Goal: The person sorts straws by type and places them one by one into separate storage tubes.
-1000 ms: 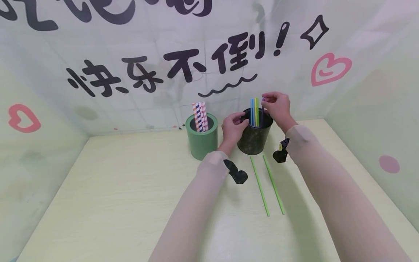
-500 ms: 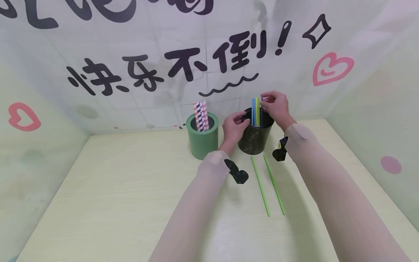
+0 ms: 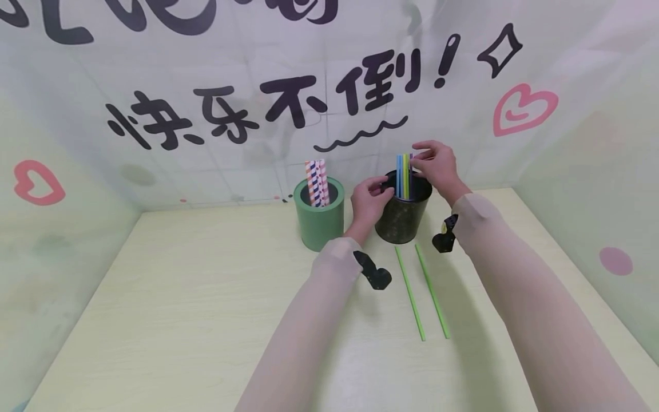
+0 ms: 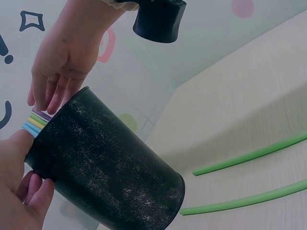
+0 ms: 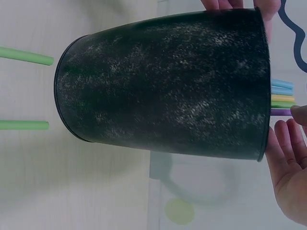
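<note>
A black metal bucket (image 3: pixel 400 220) stands upright on the table, holding blue, yellow, green and purple straws. My left hand (image 3: pixel 367 205) grips the bucket at its left rim; in the left wrist view the thumb lies at the rim and the fingers against the outer wall. Over the right side of the rim is my right hand (image 3: pixel 437 167), fingers loosely spread. Its thumb overlaps the end of the purple straw (image 5: pixel 280 112) in the right wrist view. That straw leans alongside the others, its lower part hidden inside the bucket.
Two green straws (image 3: pixel 411 294) lie apart in front of the bucket. To the left stands a green cup (image 3: pixel 320 228) with several patterned paper straws (image 3: pixel 317 183) in it. A printed backdrop (image 3: pixel 206 63) rises behind the table.
My right hand has brought the purple straw left, up against the other straws in the bucket, then loosened its fingers around the top. My left hand has stayed on the rim.
</note>
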{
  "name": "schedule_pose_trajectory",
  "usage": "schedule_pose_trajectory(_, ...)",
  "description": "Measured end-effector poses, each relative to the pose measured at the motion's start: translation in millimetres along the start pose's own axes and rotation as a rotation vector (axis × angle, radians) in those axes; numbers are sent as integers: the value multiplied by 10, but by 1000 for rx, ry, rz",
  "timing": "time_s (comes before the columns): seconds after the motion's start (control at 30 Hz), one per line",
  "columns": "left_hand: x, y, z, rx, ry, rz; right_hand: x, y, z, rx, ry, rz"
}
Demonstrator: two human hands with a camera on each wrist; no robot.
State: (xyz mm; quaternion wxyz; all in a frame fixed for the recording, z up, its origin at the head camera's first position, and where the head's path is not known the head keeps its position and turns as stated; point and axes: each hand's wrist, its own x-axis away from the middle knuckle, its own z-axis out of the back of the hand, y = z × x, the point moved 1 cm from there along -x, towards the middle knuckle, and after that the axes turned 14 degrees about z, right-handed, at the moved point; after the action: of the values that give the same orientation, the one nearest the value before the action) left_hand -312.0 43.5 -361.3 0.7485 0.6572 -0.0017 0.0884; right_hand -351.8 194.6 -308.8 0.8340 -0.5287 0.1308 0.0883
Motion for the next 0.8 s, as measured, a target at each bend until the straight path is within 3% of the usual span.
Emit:
schedule_pose_trajectory(0.43, 19, 4, -5, -6, 11, 7, 279, 52, 301, -2, -90, 27)
schedule_pose_trajectory(0.8, 8, -1, -12, -13, 22, 10, 703, 326, 369, -84, -168, 7)
